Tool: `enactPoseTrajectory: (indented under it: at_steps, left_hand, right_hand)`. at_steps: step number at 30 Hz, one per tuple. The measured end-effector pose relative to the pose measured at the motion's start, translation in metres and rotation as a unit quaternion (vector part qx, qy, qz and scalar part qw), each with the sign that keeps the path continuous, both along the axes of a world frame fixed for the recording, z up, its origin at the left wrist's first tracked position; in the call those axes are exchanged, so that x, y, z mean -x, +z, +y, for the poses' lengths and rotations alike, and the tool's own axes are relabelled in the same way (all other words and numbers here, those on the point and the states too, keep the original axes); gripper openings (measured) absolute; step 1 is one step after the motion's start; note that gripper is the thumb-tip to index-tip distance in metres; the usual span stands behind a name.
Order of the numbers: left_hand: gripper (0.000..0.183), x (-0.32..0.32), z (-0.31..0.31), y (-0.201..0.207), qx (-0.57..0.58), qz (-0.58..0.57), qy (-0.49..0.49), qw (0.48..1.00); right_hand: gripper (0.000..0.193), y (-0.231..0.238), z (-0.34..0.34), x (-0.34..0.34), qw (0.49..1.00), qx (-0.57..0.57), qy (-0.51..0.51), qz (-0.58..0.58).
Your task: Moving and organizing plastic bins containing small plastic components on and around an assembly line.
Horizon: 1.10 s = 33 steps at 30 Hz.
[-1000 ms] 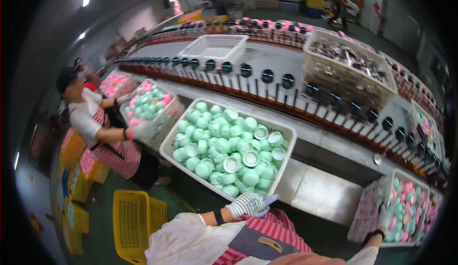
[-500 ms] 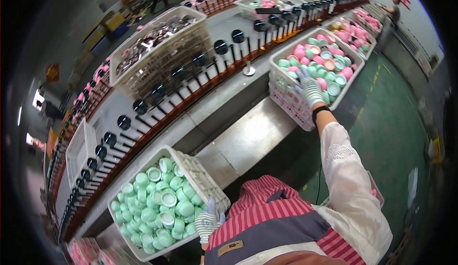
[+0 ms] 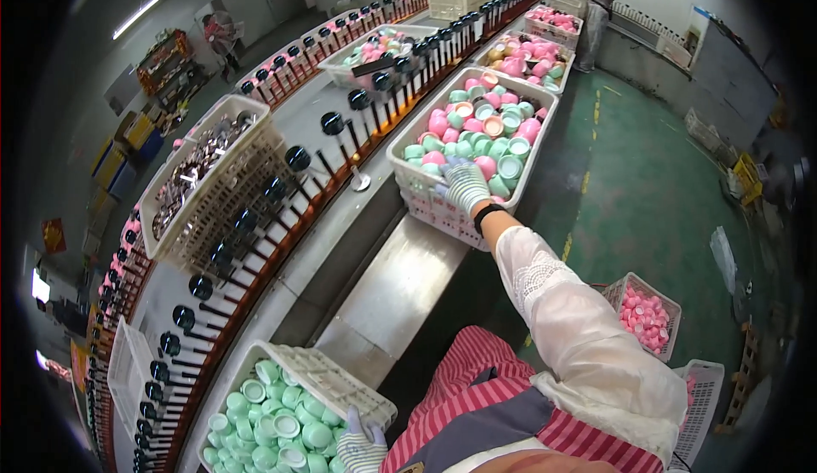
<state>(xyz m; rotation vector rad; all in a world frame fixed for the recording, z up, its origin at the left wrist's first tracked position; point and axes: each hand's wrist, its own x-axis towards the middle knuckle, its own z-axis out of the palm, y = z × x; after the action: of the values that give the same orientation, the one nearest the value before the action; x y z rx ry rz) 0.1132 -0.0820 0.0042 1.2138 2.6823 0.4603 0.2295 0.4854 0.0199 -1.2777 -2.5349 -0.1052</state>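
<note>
My left hand (image 3: 362, 449), in a striped work glove, grips the near right corner of a white plastic crate (image 3: 347, 377). This crate is heaped with small mint-green plastic cups (image 3: 285, 426) and tips toward its far left. My right hand (image 3: 466, 185), also gloved and with a black band at the wrist, reaches forward to a second white crate (image 3: 538, 137). Its fingers lie over that crate's near rim, beside the cups, with the thumb on the outer side. Mixed pink and green cups (image 3: 485, 165) fill this crate. No cup shows in either hand.
Along the left runs a conveyor of black round-headed pieces (image 3: 332, 124) on upright spindles. A crate of shiny metal parts (image 3: 272, 137) stands on the metal table. A steel ledge (image 3: 400, 269) lies between my two crates. Pink cups (image 3: 644, 315) sit in a floor crate. Another person (image 3: 601, 13) stands far ahead.
My view has turned right, so both crates and my hands appear further left and lower in frame. Each hand stays at its own crate. The floor crates at right have come into fuller view.
</note>
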Motion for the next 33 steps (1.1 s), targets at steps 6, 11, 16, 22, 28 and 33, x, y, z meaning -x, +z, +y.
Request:
enactPoseTrajectory:
  at_steps: [6,11,16,22,28,33]
  left_hand:
    - [0.062,0.012,-0.005,-0.016,0.076,0.029,-0.003,0.997]
    - [0.063,-0.019,0.006,-0.003,0.112,0.109,0.008,0.988]
    - [0.068,-0.030,0.007,0.006,0.171,0.094,0.048,0.980]
    - [0.069,-0.066,0.046,0.071,0.274,-0.031,0.183,0.944]
    - [0.065,-0.115,0.109,0.130,0.300,-0.017,0.208,0.931]
    - [0.071,-0.119,0.120,0.084,0.224,0.061,0.249,0.940]
  right_hand:
    - [0.041,-0.005,0.011,-0.010,0.999,0.041,0.008,-0.031]
    - [0.050,-0.004,0.020,-0.024,0.998,0.054,0.022,-0.035]
    - [0.068,-0.015,0.017,-0.052,0.980,0.141,0.139,0.027]
    - [0.067,-0.001,0.002,-0.112,0.970,0.074,0.232,0.024]
    - [0.061,-0.002,0.009,-0.137,0.961,0.089,0.255,0.060]
    - [0.051,0.008,0.023,-0.152,0.968,0.045,0.243,0.049]
